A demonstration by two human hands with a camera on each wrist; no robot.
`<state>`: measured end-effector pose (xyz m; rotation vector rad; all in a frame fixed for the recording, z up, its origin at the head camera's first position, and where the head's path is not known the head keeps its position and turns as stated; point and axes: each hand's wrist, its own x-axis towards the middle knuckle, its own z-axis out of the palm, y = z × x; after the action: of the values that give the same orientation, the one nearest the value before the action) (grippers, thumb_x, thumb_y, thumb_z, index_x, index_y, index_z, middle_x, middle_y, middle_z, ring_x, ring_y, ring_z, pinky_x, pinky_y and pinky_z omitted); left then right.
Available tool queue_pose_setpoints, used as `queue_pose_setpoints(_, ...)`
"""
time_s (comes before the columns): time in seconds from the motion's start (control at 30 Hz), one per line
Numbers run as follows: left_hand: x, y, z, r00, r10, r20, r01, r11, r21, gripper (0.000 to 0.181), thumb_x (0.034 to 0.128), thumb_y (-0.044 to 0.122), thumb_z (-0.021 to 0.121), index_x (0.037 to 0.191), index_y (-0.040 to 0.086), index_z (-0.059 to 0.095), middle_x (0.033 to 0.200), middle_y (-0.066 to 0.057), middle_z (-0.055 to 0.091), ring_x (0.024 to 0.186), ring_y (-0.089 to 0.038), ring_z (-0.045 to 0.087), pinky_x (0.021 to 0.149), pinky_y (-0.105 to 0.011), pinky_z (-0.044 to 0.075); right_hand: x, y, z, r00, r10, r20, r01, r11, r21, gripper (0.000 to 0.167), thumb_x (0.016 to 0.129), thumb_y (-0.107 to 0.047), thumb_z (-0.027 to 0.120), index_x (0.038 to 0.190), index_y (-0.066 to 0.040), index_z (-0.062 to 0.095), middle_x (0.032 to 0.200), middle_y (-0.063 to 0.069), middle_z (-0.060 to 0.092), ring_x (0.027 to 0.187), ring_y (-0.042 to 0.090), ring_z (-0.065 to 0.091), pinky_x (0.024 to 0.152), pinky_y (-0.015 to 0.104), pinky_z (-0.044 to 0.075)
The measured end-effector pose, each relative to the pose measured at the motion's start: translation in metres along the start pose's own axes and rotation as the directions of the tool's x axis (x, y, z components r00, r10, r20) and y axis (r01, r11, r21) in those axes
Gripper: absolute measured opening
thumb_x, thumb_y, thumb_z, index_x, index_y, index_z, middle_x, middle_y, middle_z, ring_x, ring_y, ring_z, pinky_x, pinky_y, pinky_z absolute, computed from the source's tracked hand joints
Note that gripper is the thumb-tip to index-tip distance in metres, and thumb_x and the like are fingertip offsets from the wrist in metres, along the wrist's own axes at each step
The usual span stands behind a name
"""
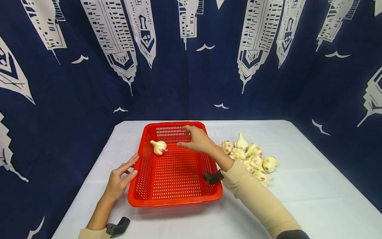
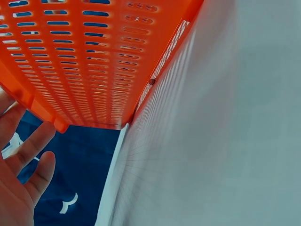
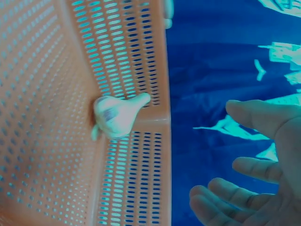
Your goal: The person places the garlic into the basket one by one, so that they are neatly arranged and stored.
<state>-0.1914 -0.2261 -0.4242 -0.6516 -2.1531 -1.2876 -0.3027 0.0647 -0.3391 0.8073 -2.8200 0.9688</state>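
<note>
A red plastic basket (image 1: 176,201) with slotted walls stands on the table, and one garlic bulb (image 1: 159,147) lies inside it near the far left corner. My left hand (image 1: 117,181) touches the basket's left rim with its fingers extended. In the left wrist view the left hand (image 2: 21,160) is beside the basket's outer wall (image 2: 94,61). Above the basket's far right part, my right hand (image 1: 197,138) hovers with fingers spread and nothing between them. The right wrist view shows the garlic bulb (image 3: 115,115) in the basket's corner, apart from the right hand (image 3: 263,179).
A pile of several garlic bulbs (image 1: 253,159) lies on the white tablecloth (image 1: 313,186) right of the basket, partly behind the right forearm. A dark blue curtain (image 1: 185,83) with white building prints hangs behind the table.
</note>
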Motion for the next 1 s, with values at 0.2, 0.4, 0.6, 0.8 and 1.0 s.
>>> queue_pose_setpoints(0.2, 0.000, 0.000, 0.001, 1.000, -0.001, 0.001, 0.001, 1.000, 0.008, 0.042, 0.0813, -0.013, 0.061, 0.124, -0.015, 0.060, 0.130, -0.033, 0.056, 0.094, -0.008, 0.059, 0.068, -0.022, 0.046, -0.013, 0.006, -0.016, 1.000, 0.005, -0.024, -0.005, 1.000, -0.009, 0.069, 0.083, -0.032, 0.079, 0.139, -0.003, 0.051, 0.125, 0.017, 0.061, 0.111, 0.030, 0.060, 0.092, 0.044, 0.050)
queue_pose_setpoints(0.4, 0.000, 0.000, 0.001, 1.000, -0.004, 0.000, 0.004, 1.000, 0.008, 0.043, 0.0818, -0.013, 0.061, 0.124, -0.014, 0.060, 0.130, -0.032, 0.056, 0.094, -0.008, 0.059, 0.068, -0.022, 0.046, -0.025, 0.015, -0.026, 0.999, 0.025, -0.029, -0.026, 1.000, -0.010, 0.069, 0.083, -0.033, 0.079, 0.138, -0.001, 0.051, 0.124, 0.017, 0.062, 0.109, 0.032, 0.062, 0.089, 0.044, 0.052)
queue_pose_setpoints(0.6, -0.003, -0.008, 0.001, 1.000, -0.011, -0.007, 0.011, 1.000, 0.015, 0.045, 0.0825, -0.012, 0.061, 0.127, -0.011, 0.060, 0.132, -0.030, 0.056, 0.095, -0.004, 0.058, 0.070, -0.021, 0.045, -0.039, 0.024, -0.033, 0.999, 0.013, -0.050, -0.012, 1.000, 0.019, 0.066, 0.083, -0.028, 0.079, 0.136, -0.002, 0.053, 0.123, 0.019, 0.063, 0.105, 0.035, 0.063, 0.084, 0.042, 0.055)
queue_pose_setpoints(0.8, -0.002, -0.004, 0.000, 1.000, 0.004, -0.011, -0.003, 1.000, 0.012, 0.044, 0.0816, -0.013, 0.061, 0.126, -0.012, 0.060, 0.130, -0.031, 0.056, 0.094, -0.006, 0.058, 0.069, -0.021, 0.046, -0.055, 0.035, -0.036, 0.996, 0.020, -0.086, -0.019, 1.000, 0.010, 0.065, 0.083, -0.027, 0.079, 0.137, 0.000, 0.053, 0.120, 0.019, 0.063, 0.101, 0.032, 0.064, 0.083, 0.042, 0.055)
queue_pose_setpoints(1.0, -0.002, -0.010, 0.002, 1.000, -0.001, -0.014, 0.001, 1.000, 0.016, 0.044, 0.0814, -0.013, 0.061, 0.125, -0.013, 0.060, 0.130, -0.031, 0.056, 0.094, -0.005, 0.058, 0.069, -0.021, 0.046, -0.072, 0.044, -0.040, 0.991, 0.043, -0.127, -0.040, 0.999, 0.028, 0.063, 0.083, -0.026, 0.079, 0.135, -0.001, 0.055, 0.115, 0.018, 0.065, 0.098, 0.033, 0.065, 0.082, 0.045, 0.056)
